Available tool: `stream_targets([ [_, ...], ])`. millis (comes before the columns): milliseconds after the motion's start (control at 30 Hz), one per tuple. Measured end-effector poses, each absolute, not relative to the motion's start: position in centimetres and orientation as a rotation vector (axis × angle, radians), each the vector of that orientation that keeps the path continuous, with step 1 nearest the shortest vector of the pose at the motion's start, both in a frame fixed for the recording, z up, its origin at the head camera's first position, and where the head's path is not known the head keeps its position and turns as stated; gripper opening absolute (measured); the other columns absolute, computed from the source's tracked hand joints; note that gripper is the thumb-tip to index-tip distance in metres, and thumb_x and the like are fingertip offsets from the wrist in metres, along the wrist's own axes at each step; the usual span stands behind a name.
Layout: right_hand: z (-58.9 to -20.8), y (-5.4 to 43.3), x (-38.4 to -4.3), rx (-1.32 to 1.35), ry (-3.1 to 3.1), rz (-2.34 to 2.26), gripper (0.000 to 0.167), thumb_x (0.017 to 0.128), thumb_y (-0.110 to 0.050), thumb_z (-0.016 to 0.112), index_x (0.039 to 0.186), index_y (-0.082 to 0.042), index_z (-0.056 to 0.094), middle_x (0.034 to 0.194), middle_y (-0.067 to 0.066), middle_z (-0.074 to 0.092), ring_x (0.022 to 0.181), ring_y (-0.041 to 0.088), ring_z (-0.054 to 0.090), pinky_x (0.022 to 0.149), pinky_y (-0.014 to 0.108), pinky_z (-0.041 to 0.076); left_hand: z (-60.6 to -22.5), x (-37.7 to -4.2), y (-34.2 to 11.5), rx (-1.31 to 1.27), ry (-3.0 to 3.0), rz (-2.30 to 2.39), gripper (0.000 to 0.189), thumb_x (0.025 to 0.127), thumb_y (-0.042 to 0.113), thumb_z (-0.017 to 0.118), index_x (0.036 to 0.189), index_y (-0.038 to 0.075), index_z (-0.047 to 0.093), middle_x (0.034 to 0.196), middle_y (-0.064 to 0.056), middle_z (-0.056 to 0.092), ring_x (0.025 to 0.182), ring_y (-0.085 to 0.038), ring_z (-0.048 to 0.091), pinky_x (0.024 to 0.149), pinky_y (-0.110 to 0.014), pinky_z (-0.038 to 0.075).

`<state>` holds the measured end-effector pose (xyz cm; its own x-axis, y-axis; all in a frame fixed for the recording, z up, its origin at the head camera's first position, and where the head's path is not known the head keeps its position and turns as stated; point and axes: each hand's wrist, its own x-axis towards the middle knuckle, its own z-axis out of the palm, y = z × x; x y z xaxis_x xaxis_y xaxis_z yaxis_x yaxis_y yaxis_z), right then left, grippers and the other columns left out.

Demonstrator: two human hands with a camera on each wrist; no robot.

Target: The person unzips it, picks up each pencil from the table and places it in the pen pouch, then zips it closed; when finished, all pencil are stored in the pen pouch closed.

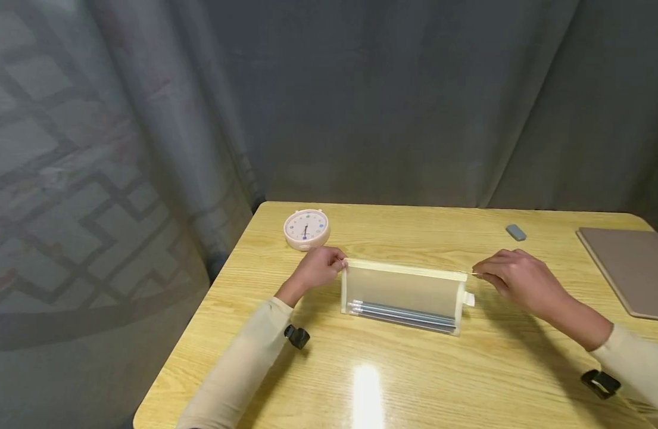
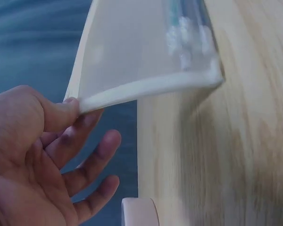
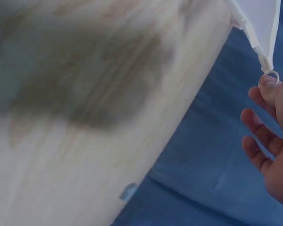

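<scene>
A translucent pencil case (image 1: 404, 291) with cream edging stands upright between my hands. Several pencils (image 1: 404, 316) lie along its bottom, seen through the mesh. With thumb and forefinger my left hand (image 1: 319, 266) pinches the case's upper left corner; in the left wrist view the other fingers (image 2: 92, 165) are spread loosely. At the opposite top corner my right hand (image 1: 516, 277) pinches a small ring-shaped zipper pull (image 3: 272, 74). The top edge is stretched straight, and a small white tab (image 1: 469, 299) sticks out on the right side.
A pale pink round clock (image 1: 307, 228) stands just beyond my left hand. Farther back on the right lies a blue-grey eraser (image 1: 515, 232), and a brown notebook or board (image 1: 631, 268) sits at the table's (image 1: 414, 381) right side. Grey curtains (image 1: 387, 107) hang behind.
</scene>
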<state>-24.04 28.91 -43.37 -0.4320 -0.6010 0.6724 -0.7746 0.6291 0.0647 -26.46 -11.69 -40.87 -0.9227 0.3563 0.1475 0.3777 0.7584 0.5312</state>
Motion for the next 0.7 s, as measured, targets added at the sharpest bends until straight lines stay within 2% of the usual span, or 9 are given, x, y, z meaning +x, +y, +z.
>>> stream_targets([
  [33, -43.6, 29.1, -24.0, 1.061, -2.19, 0.335, 0.003, 0.09, -0.011, 0.079, 0.089, -0.008, 0.08, 0.085, 0.005, 0.078, 0.074, 0.026, 0.07, 0.061, 0.046, 0.058, -41.0, -26.5, -11.5, -0.623, -2.915, -0.873, 0.016, 0.101, 0.011, 0.064, 0.1, 0.003, 0.077, 0.08, -0.004, 0.073, 0.068, -0.008, 0.055, 0.065, -0.022, 0.048],
  [67, -43.9, 29.2, -24.0, 1.051, -2.2, 0.327, 0.009, 0.082, -0.004, 0.084, 0.089, -0.008, 0.08, 0.084, 0.005, 0.078, 0.073, 0.026, 0.07, 0.06, 0.046, 0.058, -41.1, -26.5, -11.4, -0.631, -2.919, -0.846, 0.016, 0.101, 0.011, 0.064, 0.099, 0.004, 0.077, 0.078, -0.002, 0.072, 0.067, -0.008, 0.053, 0.065, -0.022, 0.047],
  [133, -44.3, 29.3, -24.0, 1.036, -2.218, 0.325, 0.011, 0.08, -0.004, 0.084, 0.088, -0.009, 0.079, 0.084, 0.006, 0.078, 0.072, 0.026, 0.07, 0.058, 0.045, 0.058, -41.3, -26.6, -11.1, -0.622, -2.934, -0.822, 0.016, 0.101, 0.012, 0.064, 0.099, 0.004, 0.077, 0.076, -0.001, 0.07, 0.066, -0.009, 0.052, 0.064, -0.022, 0.046],
  [167, -44.5, 29.3, -24.0, 1.025, -2.232, 0.325, 0.026, 0.068, 0.004, 0.087, 0.088, -0.009, 0.079, 0.084, 0.006, 0.078, 0.071, 0.026, 0.07, 0.057, 0.045, 0.058, -41.5, -26.6, -11.1, -0.62, -2.943, -0.817, 0.016, 0.101, 0.012, 0.064, 0.099, 0.004, 0.077, 0.076, -0.001, 0.07, 0.066, -0.01, 0.052, 0.063, -0.023, 0.046],
  [233, -44.8, 29.2, -23.9, 1.006, -2.27, 0.329, 0.034, 0.06, 0.007, 0.089, 0.088, -0.01, 0.079, 0.084, 0.005, 0.078, 0.071, 0.025, 0.07, 0.056, 0.044, 0.058, -41.8, -26.6, -10.9, -0.613, -2.973, -0.784, 0.016, 0.102, 0.013, 0.063, 0.103, 0.004, 0.077, 0.082, -0.003, 0.072, 0.07, -0.013, 0.056, 0.068, -0.025, 0.049],
  [367, -45.3, 29.2, -23.8, 0.946, -2.408, 0.387, 0.028, 0.07, 0.003, 0.088, 0.093, -0.008, 0.08, 0.085, 0.006, 0.077, 0.072, 0.025, 0.071, 0.054, 0.039, 0.056, -42.5, -26.4, -10.3, -0.599, -3.091, -0.694, 0.025, 0.104, 0.019, 0.06, 0.12, 0.004, 0.073, 0.105, -0.009, 0.077, 0.093, -0.023, 0.071, 0.084, -0.036, 0.058],
  [533, -44.9, 29.8, -23.8, 0.765, -2.611, 0.52, 0.034, 0.086, -0.002, 0.078, 0.119, 0.002, 0.072, 0.095, 0.015, 0.077, 0.057, 0.014, 0.061, 0.042, 0.025, 0.037, -42.2, -26.7, -10.0, -0.513, -3.135, -0.622, 0.039, 0.106, 0.025, 0.057, 0.139, 0.005, 0.061, 0.131, -0.013, 0.07, 0.121, -0.032, 0.066, 0.1, -0.046, 0.056],
  [633, -43.8, 30.2, -24.6, 0.628, -2.629, 0.545, 0.036, 0.093, -0.009, 0.071, 0.125, 0.006, 0.067, 0.1, 0.024, 0.075, 0.058, 0.022, 0.063, 0.043, 0.028, 0.038, -41.2, -27.5, -9.7, -0.467, -3.055, -0.57, 0.04, 0.106, 0.026, 0.057, 0.14, 0.005, 0.061, 0.137, -0.015, 0.066, 0.125, -0.034, 0.063, 0.102, -0.049, 0.054],
  [700, -42.8, 30.3, -25.3, 0.55, -2.607, 0.547, 0.038, 0.096, -0.014, 0.068, 0.127, 0.007, 0.064, 0.104, 0.029, 0.073, 0.07, 0.034, 0.069, 0.044, 0.034, 0.043, -40.4, -28.3, -9.2, -0.45, -2.995, -0.513, 0.039, 0.106, 0.026, 0.057, 0.139, 0.006, 0.062, 0.139, -0.016, 0.064, 0.127, -0.035, 0.061, 0.103, -0.051, 0.053],
])
